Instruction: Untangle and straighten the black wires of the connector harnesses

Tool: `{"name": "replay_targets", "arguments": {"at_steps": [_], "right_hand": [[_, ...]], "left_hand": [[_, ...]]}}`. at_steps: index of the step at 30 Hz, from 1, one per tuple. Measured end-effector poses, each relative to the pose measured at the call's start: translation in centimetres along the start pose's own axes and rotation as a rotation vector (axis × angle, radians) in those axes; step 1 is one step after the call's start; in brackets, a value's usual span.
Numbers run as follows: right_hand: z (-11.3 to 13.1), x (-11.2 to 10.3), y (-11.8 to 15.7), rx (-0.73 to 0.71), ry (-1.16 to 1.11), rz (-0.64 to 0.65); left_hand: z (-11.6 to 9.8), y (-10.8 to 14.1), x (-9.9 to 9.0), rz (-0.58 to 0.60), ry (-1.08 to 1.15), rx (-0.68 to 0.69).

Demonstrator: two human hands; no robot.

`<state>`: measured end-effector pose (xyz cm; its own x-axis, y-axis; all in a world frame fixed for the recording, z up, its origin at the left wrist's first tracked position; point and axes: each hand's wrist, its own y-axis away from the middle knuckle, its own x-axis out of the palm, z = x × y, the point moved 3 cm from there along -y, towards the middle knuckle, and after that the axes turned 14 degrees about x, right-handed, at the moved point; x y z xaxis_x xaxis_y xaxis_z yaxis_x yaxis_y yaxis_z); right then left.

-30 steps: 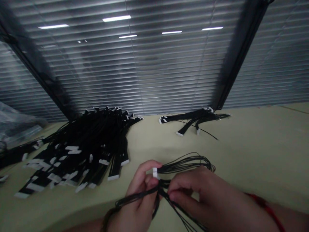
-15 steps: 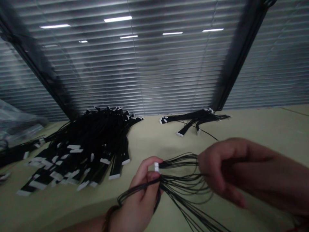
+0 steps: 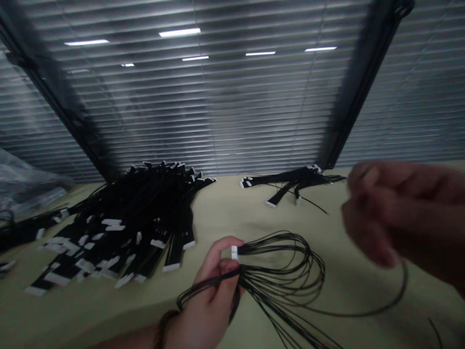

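Note:
My left hand pinches a white connector between thumb and fingers, low in the middle of the view. Thin black wires loop out to the right of the connector, and more of them run through this hand and fan down toward the bottom edge. My right hand, blurred by motion, is raised at the right with its fingers closed. From beneath its fingertips one black wire curves down and back to the bundle; the wire's end is hidden in the fingers.
On the pale table lies a big pile of black wire harnesses with white connectors, at the left. A smaller bunch of harnesses lies at the back right. Clear plastic wrapping is at far left. Window blinds rise behind.
My right hand has moved up and right, away from the bundle, drawing a single wire out with it. The other wires now hang in open loops. My left hand stays nearly still.

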<state>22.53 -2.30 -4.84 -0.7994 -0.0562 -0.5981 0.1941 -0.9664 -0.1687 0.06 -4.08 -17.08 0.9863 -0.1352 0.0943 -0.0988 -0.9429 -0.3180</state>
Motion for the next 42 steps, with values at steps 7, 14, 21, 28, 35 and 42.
{"name": "replay_targets", "arguments": {"at_steps": [7,14,21,28,35,42], "right_hand": [[1.1,7.4,2.2,-0.031,0.309,0.058],[0.9,7.8,2.3,-0.173,0.395,-0.012],[0.9,8.0,2.4,-0.176,0.407,-0.01],[0.9,7.8,2.6,-0.189,0.408,-0.033],[1.2,7.7,2.4,-0.201,0.356,-0.037],[0.5,8.6,2.5,-0.18,0.386,-0.054]], "left_hand": [[0.2,1.0,-0.7,0.064,-0.107,0.056],[0.0,1.2,-0.3,0.138,-0.063,0.024],[-0.6,0.9,0.0,0.199,-0.07,0.059],[-1.4,1.1,-0.1,0.249,-0.25,0.137],[-0.6,1.2,-0.5,0.246,-0.369,0.138],[-1.2,1.1,-0.1,0.326,-0.238,0.146]]}}
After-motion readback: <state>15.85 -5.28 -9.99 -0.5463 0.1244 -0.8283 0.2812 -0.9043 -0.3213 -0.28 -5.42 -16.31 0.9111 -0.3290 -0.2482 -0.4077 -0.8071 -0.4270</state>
